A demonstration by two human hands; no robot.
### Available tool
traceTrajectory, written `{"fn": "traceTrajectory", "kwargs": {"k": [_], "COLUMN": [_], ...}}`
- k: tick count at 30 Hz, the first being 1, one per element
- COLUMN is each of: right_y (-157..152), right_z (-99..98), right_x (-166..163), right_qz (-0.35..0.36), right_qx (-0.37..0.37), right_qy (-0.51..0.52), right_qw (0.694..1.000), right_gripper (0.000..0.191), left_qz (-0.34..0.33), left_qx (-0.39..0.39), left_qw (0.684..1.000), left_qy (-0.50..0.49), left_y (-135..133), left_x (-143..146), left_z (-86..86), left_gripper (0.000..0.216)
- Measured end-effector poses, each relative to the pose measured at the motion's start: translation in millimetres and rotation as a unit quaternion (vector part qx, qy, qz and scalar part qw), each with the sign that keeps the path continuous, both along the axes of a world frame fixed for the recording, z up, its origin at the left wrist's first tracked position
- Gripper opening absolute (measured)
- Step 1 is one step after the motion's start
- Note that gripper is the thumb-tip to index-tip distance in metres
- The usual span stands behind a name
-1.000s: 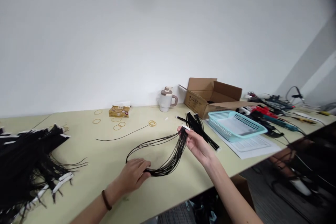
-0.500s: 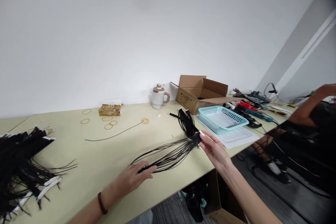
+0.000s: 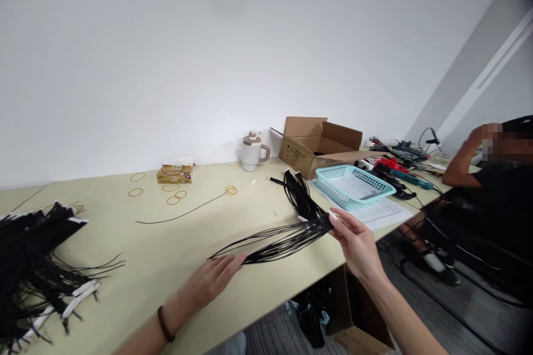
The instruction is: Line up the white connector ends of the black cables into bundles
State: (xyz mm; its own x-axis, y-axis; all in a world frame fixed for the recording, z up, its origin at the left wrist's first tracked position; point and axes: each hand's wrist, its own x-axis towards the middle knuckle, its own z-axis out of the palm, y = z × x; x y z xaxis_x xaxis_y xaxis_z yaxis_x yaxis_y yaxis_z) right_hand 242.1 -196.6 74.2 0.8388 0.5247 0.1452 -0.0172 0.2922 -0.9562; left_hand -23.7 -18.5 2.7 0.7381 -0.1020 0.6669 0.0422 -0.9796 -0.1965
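A bundle of thin black cables (image 3: 283, 244) stretches between my two hands over the front of the table. My right hand (image 3: 353, 238) pinches the bundle's right end between thumb and fingers. My left hand (image 3: 212, 277) is closed around its left end, palm down; the cable tips there are partly hidden under the fingers. Just behind my right hand lies another bunch of black cables (image 3: 297, 194) with small white ends, partly overlapped by the held bundle. A single black cable (image 3: 183, 216) lies farther back on the table, reaching to some rubber bands (image 3: 231, 191).
A large pile of black cables (image 3: 33, 255) covers the table's left side. Along the back stand a small yellow box (image 3: 177, 173), a lidded mug (image 3: 250, 154) and an open carton (image 3: 302, 158). A turquoise basket (image 3: 353, 199) rests on papers; a co-worker (image 3: 495, 188) sits at right.
My right hand has moved slightly right with its end of the bundle, and the strands are drawn straighter. My left fingers have closed more. The co-worker's arm has shifted.
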Motion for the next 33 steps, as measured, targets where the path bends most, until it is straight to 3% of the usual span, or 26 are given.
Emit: {"fn": "traceTrajectory", "kwargs": {"k": [4,7,10,14,16,20,23,25,27,31,33], "right_y": [-20,-36,-46,-40,-26,12,36,46,51,55,53], "right_z": [7.5,19.1,35.4,64.7,80.7,107.4,113.1,104.4,83.7,19.4,-11.0], "right_x": [-8,-15,-12,6,15,29,44,58,74,99,103], "right_qz": [0.065,0.129,0.135,0.039,-0.010,-0.173,-0.231,-0.275,-0.243,-0.021,0.050], "right_qx": [-0.099,-0.187,-0.205,-0.138,-0.076,0.093,0.096,0.047,-0.040,-0.191,-0.249], "right_qy": [-0.078,-0.142,-0.143,-0.157,-0.213,-0.372,-0.439,-0.492,-0.551,-0.641,-0.646], "right_qw": [0.990,0.963,0.959,0.977,0.974,0.907,0.863,0.825,0.797,0.743,0.720], "right_gripper": [0.045,0.048,0.050,0.048,0.044,0.031,0.030,0.027,0.018,0.024,0.028], "left_qz": [0.088,0.086,0.068,0.011,-0.013,-0.014,-0.015,-0.013,-0.009,-0.002,-0.001], "left_qx": [-0.114,-0.174,-0.157,-0.075,-0.048,-0.038,-0.035,-0.039,-0.044,-0.056,-0.068], "left_qw": [0.988,0.978,0.985,0.997,0.999,0.999,0.999,0.999,0.999,0.996,0.994], "left_qy": [0.060,0.081,0.032,-0.015,-0.013,0.022,0.023,0.020,0.030,0.072,0.086], "left_y": [-3,-2,2,5,4,6,12,16,16,11,8], "left_x": [13,16,13,6,5,5,6,6,6,6,7], "left_z": [-8.6,-13.1,-10.0,-1.1,0.0,-5.5,-9.3,-9.8,-9.1,-6.4,-4.6], "left_gripper": [0.045,0.034,0.032,0.053,0.054,0.048,0.040,0.034,0.030,0.026,0.024]}}
